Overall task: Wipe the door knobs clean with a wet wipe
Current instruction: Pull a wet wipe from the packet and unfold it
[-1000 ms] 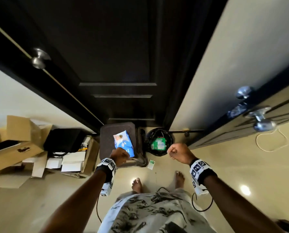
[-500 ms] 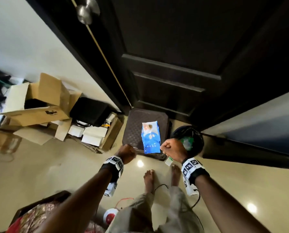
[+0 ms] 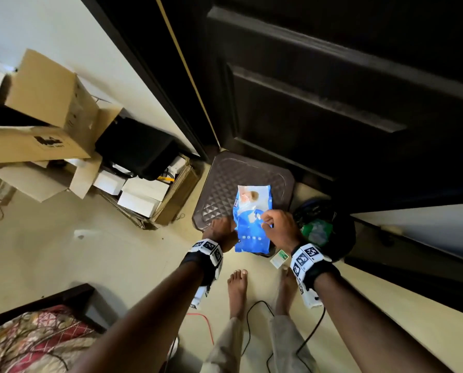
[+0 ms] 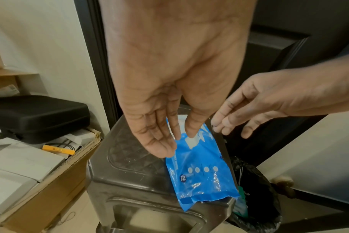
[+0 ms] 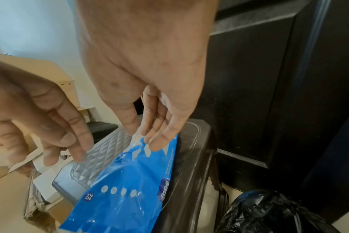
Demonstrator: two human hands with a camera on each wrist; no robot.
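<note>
A blue wet wipe pack (image 3: 253,222) lies on a brown quilted plastic stool (image 3: 225,181) in front of the dark door (image 3: 332,90). My left hand (image 3: 221,231) is at the pack's left edge. In the left wrist view its straight fingers (image 4: 163,146) and thumb touch the pack (image 4: 201,178) near the white flap. My right hand (image 3: 268,222) hangs over the pack's middle. The right wrist view shows that hand (image 5: 143,139) with relaxed fingertips resting on the pack (image 5: 130,197) by the flap. No door knob is in view.
A bin lined with a black bag (image 3: 322,227) stands right of the stool. Open cardboard boxes (image 3: 44,103) and a black case (image 3: 136,149) crowd the floor at left. My bare feet (image 3: 237,286) and black cables (image 3: 254,319) are below, with a bed corner (image 3: 36,332) at lower left.
The head view has tilted down, so the door knobs left the picture. Both hands, curled above the stool before, have dropped onto the wipe pack with their fingers loosened.
</note>
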